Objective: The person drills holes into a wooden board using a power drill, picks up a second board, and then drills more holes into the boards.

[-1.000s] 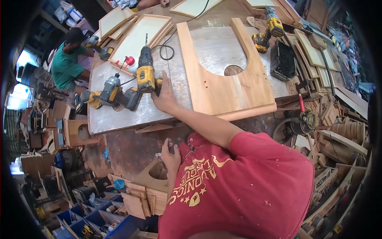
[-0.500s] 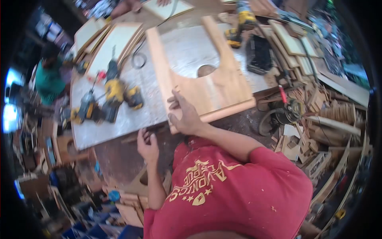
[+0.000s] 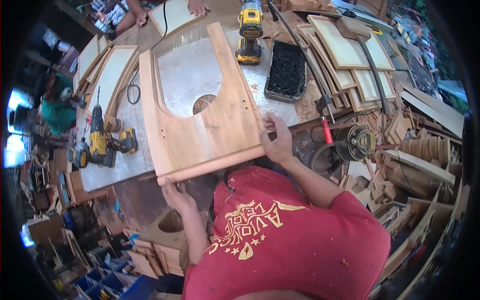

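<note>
A U-shaped wooden panel [image 3: 185, 142] lies on the metal-topped bench, with a wide rounded cutout and a thick strip along its near edge. My left hand [image 3: 178, 199] is at the near left corner, fingers against the underside of the strip. At the near right corner, my right hand [image 3: 278, 144] grips the side edge with bent fingers. Small dark holes show on both sides of the panel. A round-holed piece [image 3: 204, 104] shows through the cutout.
Drills [image 3: 102, 142] stand on the left, another drill [image 3: 249, 35] at the back. Beside it sits a black tray of screws [image 3: 286, 70]. Framed panels [image 3: 345, 45] are stacked right, near a red-handled clamp [image 3: 326, 131]. Another person's hand [image 3: 198, 7] rests across the bench.
My right hand has gone from the panel's near left corner to its near right corner. My left hand, earlier apart from the panel, now touches its left corner. The view has shifted.
</note>
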`<state>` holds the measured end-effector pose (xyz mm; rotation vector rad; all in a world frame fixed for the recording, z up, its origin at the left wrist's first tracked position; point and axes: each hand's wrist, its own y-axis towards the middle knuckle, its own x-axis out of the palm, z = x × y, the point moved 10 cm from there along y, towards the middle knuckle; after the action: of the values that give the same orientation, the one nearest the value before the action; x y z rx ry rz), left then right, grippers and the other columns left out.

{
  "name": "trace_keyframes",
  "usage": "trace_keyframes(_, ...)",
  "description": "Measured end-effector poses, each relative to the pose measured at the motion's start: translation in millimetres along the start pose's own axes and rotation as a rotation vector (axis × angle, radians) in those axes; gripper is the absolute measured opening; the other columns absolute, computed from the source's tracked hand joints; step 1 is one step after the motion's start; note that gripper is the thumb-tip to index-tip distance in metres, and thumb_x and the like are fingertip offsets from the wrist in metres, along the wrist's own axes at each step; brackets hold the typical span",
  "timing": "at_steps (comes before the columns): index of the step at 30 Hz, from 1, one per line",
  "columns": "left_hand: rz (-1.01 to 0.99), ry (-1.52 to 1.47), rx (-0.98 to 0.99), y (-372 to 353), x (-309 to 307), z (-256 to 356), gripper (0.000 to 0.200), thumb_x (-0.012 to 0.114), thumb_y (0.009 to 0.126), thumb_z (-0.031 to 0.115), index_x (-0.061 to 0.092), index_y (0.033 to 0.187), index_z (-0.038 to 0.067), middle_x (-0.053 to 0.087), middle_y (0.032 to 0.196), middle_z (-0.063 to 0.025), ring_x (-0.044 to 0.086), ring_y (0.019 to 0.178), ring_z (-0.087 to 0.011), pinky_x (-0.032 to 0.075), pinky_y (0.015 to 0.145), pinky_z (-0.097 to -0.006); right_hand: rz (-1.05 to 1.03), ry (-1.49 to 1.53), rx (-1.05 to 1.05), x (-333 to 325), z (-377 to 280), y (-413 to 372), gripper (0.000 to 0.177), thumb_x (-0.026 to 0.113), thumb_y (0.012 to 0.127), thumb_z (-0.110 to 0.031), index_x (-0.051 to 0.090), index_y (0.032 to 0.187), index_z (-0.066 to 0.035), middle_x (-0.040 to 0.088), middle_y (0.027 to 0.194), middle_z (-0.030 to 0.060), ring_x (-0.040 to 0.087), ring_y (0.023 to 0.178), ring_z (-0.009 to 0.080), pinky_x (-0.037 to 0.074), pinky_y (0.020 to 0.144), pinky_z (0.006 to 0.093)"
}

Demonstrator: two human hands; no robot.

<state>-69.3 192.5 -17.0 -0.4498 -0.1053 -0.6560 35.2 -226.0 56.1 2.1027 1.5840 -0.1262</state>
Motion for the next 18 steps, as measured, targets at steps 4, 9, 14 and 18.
trace_keyframes(4, 0.176, -0.257, -0.302, -28, 20, -43, 0.041, 0.065, 0.099, 0.022, 0.054, 0.135, 0.005, 0.057, 0.135, -0.0173, 0.055, 0.127, -0.0381, 0.047, 0.110, -0.0615, -0.208, -0.108, 0.074, 12, 16, -20, 0.075, 0.074, 0.082, -0.014, 0.041, 0.146, 0.006, 0.052, 0.129, 0.0266, 0.053, 0.119, 0.0395, 0.045, 0.104, 0.0480)
trace_keyframes(9, 0.076, -0.212, -0.396, -58, 53, -74, 0.050, 0.070, 0.096, 0.018, 0.048, 0.140, 0.010, 0.053, 0.138, -0.0118, 0.051, 0.133, -0.0384, 0.043, 0.111, -0.0664, -0.421, -0.069, 0.345, 25, 48, -33, 0.085, 0.078, 0.082, -0.027, 0.036, 0.146, 0.009, 0.039, 0.141, 0.0303, 0.040, 0.130, 0.0466, 0.036, 0.112, 0.0526)
trace_keyframes(14, 0.002, 0.030, -0.350, -57, 65, -65, 0.044, 0.069, 0.095, 0.020, 0.052, 0.131, 0.001, 0.056, 0.130, -0.0135, 0.056, 0.126, -0.0337, 0.050, 0.104, -0.0594, -0.614, -0.280, 0.114, 29, 13, -20, 0.093, 0.083, 0.078, -0.033, 0.036, 0.146, 0.010, 0.036, 0.145, 0.0295, 0.035, 0.130, 0.0481, 0.033, 0.113, 0.0542)
trace_keyframes(18, 0.007, 0.062, -0.316, -62, 70, -54, 0.047, 0.068, 0.095, 0.021, 0.051, 0.131, -0.003, 0.056, 0.126, -0.0169, 0.058, 0.121, -0.0341, 0.053, 0.100, -0.0538, -0.603, -0.369, -0.066, 23, -7, -17, 0.099, 0.087, 0.072, -0.034, 0.037, 0.145, 0.009, 0.035, 0.147, 0.0272, 0.033, 0.132, 0.0459, 0.031, 0.113, 0.0547)
